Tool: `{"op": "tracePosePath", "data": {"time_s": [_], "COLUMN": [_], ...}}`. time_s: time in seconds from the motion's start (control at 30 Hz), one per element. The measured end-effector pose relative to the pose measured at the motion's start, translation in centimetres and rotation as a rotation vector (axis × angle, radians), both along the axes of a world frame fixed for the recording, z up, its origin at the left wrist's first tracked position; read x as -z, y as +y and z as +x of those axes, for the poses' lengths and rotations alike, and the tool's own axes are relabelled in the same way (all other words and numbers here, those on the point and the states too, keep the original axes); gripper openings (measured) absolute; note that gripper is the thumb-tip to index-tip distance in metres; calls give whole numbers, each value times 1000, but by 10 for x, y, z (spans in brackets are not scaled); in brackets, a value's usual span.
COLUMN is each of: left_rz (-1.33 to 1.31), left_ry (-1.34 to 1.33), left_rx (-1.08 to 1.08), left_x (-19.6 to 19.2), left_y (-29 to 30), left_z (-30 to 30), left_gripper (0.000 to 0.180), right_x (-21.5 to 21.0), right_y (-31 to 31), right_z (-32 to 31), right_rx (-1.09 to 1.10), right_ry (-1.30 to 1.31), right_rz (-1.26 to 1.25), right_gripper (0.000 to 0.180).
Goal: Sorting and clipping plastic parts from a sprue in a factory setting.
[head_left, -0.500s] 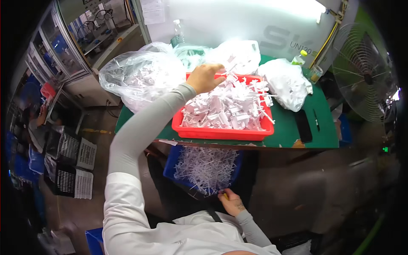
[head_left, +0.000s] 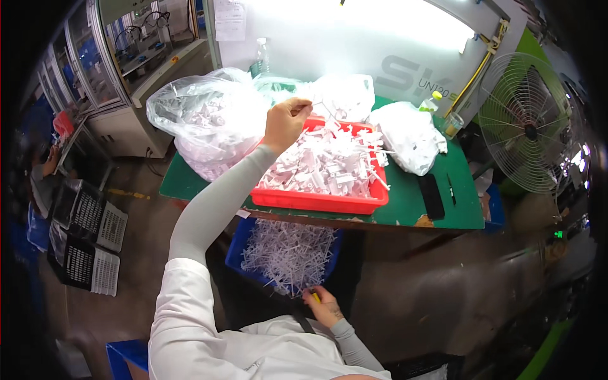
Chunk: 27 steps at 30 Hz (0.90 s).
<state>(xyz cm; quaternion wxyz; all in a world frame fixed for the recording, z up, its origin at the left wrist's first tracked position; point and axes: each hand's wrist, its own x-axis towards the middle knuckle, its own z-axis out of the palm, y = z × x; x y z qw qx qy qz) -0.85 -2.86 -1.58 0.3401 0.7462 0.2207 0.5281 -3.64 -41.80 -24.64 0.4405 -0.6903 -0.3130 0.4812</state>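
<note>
My left hand (head_left: 286, 125) is raised over the back left of a red tray (head_left: 320, 201), its thumb and fingertips pinched together. What is between them is too small to make out. White plastic parts (head_left: 323, 168) with thin stems lie heaped in the tray, some poking over its right rim. Low by my lap, my right hand (head_left: 325, 308) is closed around a small yellow-handled tool (head_left: 315, 297), most of it hidden by the fingers. Beside that hand, a blue bin (head_left: 237, 248) under the table edge holds a pile of thin white plastic sticks (head_left: 286, 250).
Clear plastic bags of white parts (head_left: 209, 120) and a white bag (head_left: 408, 136) crowd the green table (head_left: 465, 206) behind and beside the tray. A black phone (head_left: 431, 196) and a pen (head_left: 451, 189) lie at right. A large fan (head_left: 529, 132) stands beyond; black crates (head_left: 79, 266) sit at left.
The fingers of my left hand have gone from spread to pinched over the tray. My right hand stays low by the blue bin with the yellow-handled tool. The whole view has shifted slightly.
</note>
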Motion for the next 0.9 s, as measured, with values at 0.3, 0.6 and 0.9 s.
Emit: {"op": "tracePosePath", "data": {"time_s": [0.3,0.6,0.9], "left_rz": [-548,-510,-1216], "left_ry": [-4,92,-155], "left_rx": [381,334,549], "left_x": [14,87,94], "left_y": [-175,-262,-297], "left_z": [-133,-178,-196], "left_gripper": [16,22,17], "right_x": [-129,-144,-128], "right_y": [28,42,45], "right_z": [36,-8,-6], "right_rx": [234,286,153], "right_ry": [248,140,-751], "right_rz": [602,762,828], "right_gripper": [35,30,29]}}
